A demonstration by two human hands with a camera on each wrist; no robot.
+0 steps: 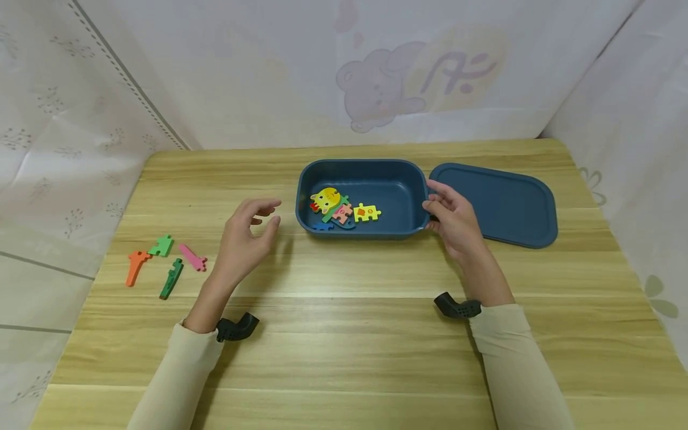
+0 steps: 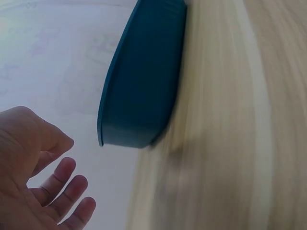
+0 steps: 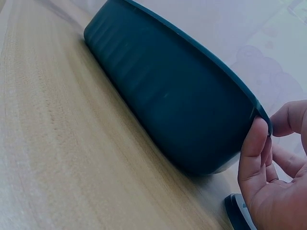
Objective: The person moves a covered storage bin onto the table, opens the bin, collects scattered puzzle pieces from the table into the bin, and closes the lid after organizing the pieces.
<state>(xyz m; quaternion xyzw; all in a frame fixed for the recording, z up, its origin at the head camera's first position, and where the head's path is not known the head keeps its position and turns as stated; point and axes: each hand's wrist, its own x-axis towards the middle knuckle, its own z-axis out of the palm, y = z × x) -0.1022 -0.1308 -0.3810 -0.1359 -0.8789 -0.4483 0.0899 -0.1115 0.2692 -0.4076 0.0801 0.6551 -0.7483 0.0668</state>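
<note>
A dark blue rectangular box point(image 1: 371, 234) stands on the table with several puzzle pieces inside, among them a yellow animal-head piece point(image 1: 326, 200), a yellow jigsaw piece point(image 1: 367, 213) and a salmon piece point(image 1: 342, 214). At its right end my right hand point(image 1: 455, 224) pinches the rim between thumb and fingers, as the right wrist view also shows of the hand point(image 3: 276, 177). My left hand point(image 1: 244, 242) hovers just left of the box, apart from it, fingers bent loosely with nothing held. In the left wrist view the box's outer wall point(image 2: 141, 86) lies beyond the fingertips.
Left of my left hand lie an orange piece point(image 1: 137, 267), a light green piece point(image 1: 161, 245), a dark green piece point(image 1: 171, 279) and a pink piece point(image 1: 192, 258). The dark blue lid point(image 1: 507, 206) lies right of the box, partly behind my right hand. Curtains enclose the wooden table point(image 1: 344, 346).
</note>
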